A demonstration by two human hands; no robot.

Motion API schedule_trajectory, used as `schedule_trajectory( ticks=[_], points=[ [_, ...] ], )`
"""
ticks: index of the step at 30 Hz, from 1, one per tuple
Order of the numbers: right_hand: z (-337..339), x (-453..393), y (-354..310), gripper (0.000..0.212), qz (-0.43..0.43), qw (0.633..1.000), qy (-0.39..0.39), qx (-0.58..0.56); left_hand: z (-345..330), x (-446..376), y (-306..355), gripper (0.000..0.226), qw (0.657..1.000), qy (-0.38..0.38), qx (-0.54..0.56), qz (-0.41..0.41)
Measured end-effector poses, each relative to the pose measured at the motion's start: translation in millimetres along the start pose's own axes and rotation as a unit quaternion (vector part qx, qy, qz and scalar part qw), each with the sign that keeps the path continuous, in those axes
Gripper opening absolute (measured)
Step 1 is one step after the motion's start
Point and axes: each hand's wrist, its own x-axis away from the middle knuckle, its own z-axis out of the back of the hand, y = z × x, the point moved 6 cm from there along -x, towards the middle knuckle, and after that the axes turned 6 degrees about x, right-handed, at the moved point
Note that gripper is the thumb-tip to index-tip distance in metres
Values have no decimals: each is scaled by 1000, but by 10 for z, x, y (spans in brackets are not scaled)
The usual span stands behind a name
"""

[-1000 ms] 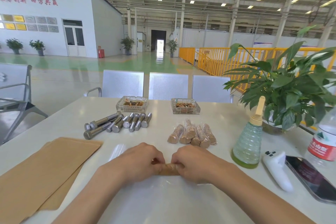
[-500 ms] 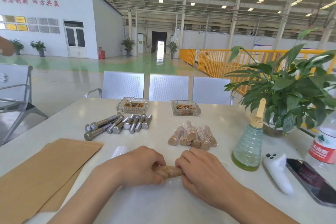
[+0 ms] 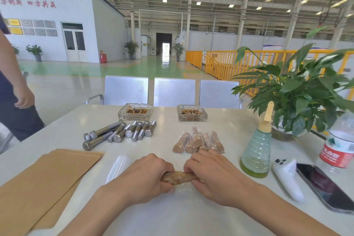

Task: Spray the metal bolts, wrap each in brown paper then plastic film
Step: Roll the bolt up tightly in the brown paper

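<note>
Wrapped bolt in hand: one, held level just above the near surface; left hand clenched round its left end, right hand pinching its right end. A second ago the bolt lay lower, covered by both hands; now more of its brown middle shows between them, clear film glinting over it and trailing beneath. Judged: film stage of this bolt, ends yet to be closed

Brown paper: a stack at near left, at least two sheets, edges offset

Film roll: one, between paper and left hand

Remote, phone, water bottle: one each, near right

Spray bottle: one, upright, right of the hands

Finished bolts: about five, bunched, just beyond the right hand

Bare bolts: about eight, left of centre, remaining

Glass dishes: two, far edge

Potted plant: one, far right

Bystander: newly in view, far left
</note>
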Motion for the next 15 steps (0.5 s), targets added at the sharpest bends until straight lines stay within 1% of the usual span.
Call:
schedule_trajectory(
  ticks=[1, 2, 3, 4, 5, 6, 7, 8, 9, 10, 12, 13, 14, 15],
  points=[
    [-1, 8, 21, 23, -21, 1000, 14, 0, 4, 4, -9, 27, 1000, 15, 7, 6],
    [0, 34, 61, 25, -62, 997, 37, 0, 19, 7, -27, 31, 999, 35, 18, 14],
    [11, 91, 114, 29, -127, 989, 74, -10, 41, 10, -53, 33, 998, 56, 32, 22],
    [42, 179, 166, 31, -202, 970, 130, -37, 66, 9, -80, 35, 996, 74, 45, 30],
    [63, 285, 202, 28, -274, 941, 185, -71, 90, 12, -104, 35, 994, 89, 54, 38],
    [39, 394, 232, 20, -341, 908, 219, -110, 102, 13, -117, 34, 992, 97, 60, 43],
    [-28, 486, 267, 11, -404, 871, 228, -162, 106, 13, -122, 32, 992, 101, 66, 47],
    [-128, 550, 305, 6, -458, 827, 224, -235, 98, 11, -120, 30, 991, 104, 75, 49],
    [-251, 576, 325, 9, -499, 774, 207, -331, 87, 9, -117, 27, 989, 107, 87, 50],
    [-384, 562, 300, 14, -522, 711, 175, -438, 74, 9, -114, 23, 987, 111, 101, 50],
    [-564, 437, 135, 27, -519, 577, 89, -624, 55, 6, -97, 19, 984, 118, 126, 50],
    [-601, 375, 47, 32, -508, 525, 63, -680, 41, 6, -78, 19, 983, 117, 134, 48],
    [-622, 318, -19, 33, -496, 481, 58, -720, 23, 4, -56, 20, 983, 112, 141, 45],
    [-633, 268, -58, 30, -487, 445, 66, -748, 9, 4, -31, 21, 983, 107, 146, 43]
  ],
)
